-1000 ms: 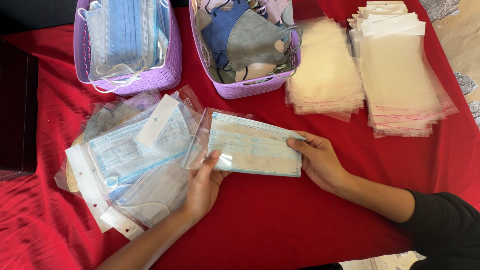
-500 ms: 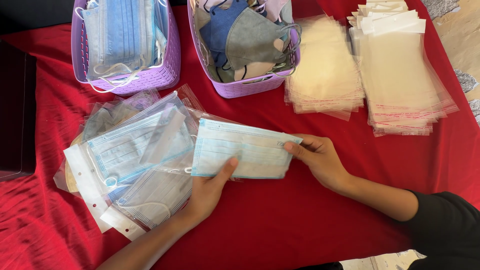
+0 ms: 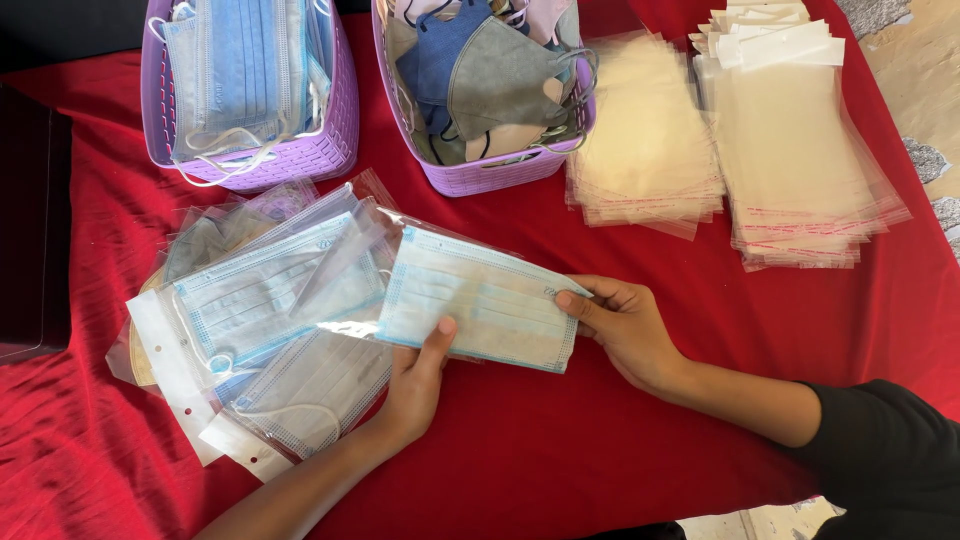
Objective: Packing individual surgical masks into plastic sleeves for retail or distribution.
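Note:
A pale blue pleated face mask in a clear plastic sleeve is held flat over the red cloth by both hands. My left hand grips its lower edge with the thumb on top. My right hand pinches its right end. The sleeve's open flap points left and overlaps a pile of bagged masks lying on the cloth at the left.
A purple basket of loose blue masks stands at the back left. Another purple basket holds grey and dark blue cloth masks. Two stacks of empty clear sleeves lie at the back right. A red cloth covers the table.
Both hands have shifted the bagged mask a little to the left, toward the pile. My left thumb has come up onto the mask's lower edge.

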